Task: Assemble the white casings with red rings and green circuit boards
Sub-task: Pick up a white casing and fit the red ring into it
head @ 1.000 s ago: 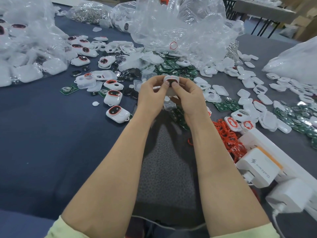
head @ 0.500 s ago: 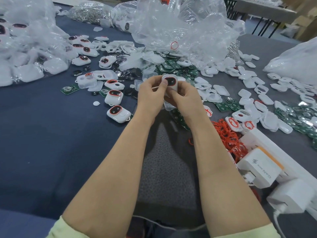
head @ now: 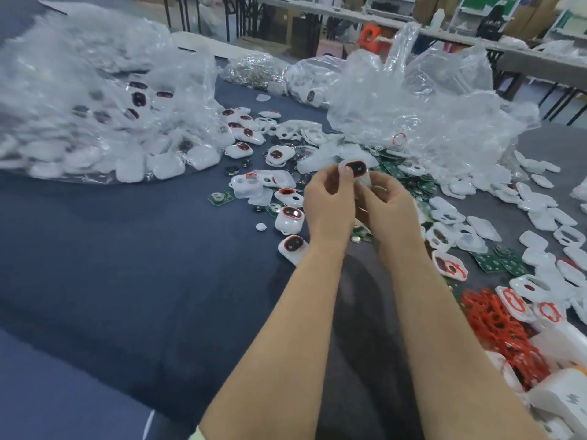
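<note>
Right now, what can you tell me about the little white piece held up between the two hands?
The white casing looks like smooth moulded plastic with rounded corners. Its face has a dark oval window edged by a red ring. It is held above the table, face toward the camera and slightly tilted. The left hand pinches its left edge, thumb on the front; the right hand holds its lower right side. Blur hides finer detail.

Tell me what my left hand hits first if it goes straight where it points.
The left hand would probably meet the loose white shells beyond the casing it holds; depth unclear.
</note>
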The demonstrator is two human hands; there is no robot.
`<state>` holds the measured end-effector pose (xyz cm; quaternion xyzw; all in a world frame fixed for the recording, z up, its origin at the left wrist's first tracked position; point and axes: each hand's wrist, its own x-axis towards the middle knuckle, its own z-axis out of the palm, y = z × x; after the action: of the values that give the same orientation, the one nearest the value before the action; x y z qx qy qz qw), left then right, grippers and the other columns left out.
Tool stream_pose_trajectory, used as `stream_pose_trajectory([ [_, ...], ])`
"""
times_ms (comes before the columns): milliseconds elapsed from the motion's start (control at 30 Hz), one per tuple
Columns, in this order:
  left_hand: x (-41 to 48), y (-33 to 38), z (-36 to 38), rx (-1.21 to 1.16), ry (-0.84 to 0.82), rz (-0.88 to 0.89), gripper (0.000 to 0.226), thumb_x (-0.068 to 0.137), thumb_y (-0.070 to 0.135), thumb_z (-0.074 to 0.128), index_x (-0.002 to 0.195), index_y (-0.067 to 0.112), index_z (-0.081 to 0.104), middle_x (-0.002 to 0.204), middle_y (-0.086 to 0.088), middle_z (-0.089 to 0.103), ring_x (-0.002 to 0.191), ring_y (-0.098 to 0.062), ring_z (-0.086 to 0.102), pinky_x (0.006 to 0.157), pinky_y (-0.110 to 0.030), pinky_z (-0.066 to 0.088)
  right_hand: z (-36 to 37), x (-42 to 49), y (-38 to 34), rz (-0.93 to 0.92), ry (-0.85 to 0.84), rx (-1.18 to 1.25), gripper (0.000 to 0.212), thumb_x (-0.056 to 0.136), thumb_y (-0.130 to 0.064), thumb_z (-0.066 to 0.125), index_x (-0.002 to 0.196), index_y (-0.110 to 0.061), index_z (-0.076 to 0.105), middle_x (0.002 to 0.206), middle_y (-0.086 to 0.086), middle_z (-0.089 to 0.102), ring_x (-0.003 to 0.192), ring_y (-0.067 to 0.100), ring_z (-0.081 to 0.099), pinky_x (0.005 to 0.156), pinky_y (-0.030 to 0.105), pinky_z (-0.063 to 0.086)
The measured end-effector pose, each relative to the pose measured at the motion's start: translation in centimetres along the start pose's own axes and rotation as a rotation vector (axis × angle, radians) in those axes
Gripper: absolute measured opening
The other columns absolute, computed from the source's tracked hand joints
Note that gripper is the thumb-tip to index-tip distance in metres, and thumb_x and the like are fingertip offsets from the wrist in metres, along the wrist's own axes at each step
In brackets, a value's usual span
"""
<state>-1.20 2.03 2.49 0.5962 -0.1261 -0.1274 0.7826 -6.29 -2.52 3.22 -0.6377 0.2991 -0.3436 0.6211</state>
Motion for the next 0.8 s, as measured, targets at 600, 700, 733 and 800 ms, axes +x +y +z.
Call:
stream_pose_trajectory([
  [600,12.4,6.2,-17.0,-0.13,0.473,-0.074,0.037,0.093,0.006,0.044,0.129,0.003,0.05,0.122,-0.012,0.06,0.095,-0.019,0.06,0.081,-0.018,0.05,26.1,4.2,-1.5,0.009,-0.317,-0.114,0.04,0.09,0.003,0.048,0.13,-0.002,0.048,0.118,0.014,0.058,0.1,0.026,0.062,0.089,0.034,0.051],
  [700,12.3,5.0,-16.3,-0.128,0.459,-0.092,0.034,0.094,0.005,0.044,0.127,0.001,0.052,0.123,-0.014,0.058,0.089,-0.014,0.052,0.07,-0.014,0.042,21.9,5.2,-0.3,0.007,-0.169,0.013,0.021,0.09,0.006,0.046,0.105,-0.004,0.058,0.081,0.006,0.062,0.058,0.012,0.059,0.061,0.023,0.053],
  [733,12.2,4.7,-15.9,-0.125,0.45,-0.099,0.033,0.094,0.006,0.044,0.126,0.002,0.053,0.126,-0.015,0.058,0.097,-0.018,0.055,0.076,-0.018,0.042,20.2,5.6,0.0,-0.006,-0.129,-0.031,0.02,0.089,0.006,0.046,0.098,-0.007,0.059,0.075,0.004,0.063,0.055,0.01,0.058,0.06,0.023,0.053],
  [800,12.0,4.2,-15.2,-0.119,0.433,-0.114,0.029,0.095,0.007,0.044,0.121,0.002,0.055,0.126,-0.017,0.059,0.112,-0.027,0.057,0.085,-0.029,0.045,16.7,6.6,0.4,-0.042,-0.079,-0.199,0.022,0.087,0.003,0.047,0.089,-0.013,0.061,0.076,0.003,0.066,0.061,0.011,0.059,0.069,0.03,0.054],
])
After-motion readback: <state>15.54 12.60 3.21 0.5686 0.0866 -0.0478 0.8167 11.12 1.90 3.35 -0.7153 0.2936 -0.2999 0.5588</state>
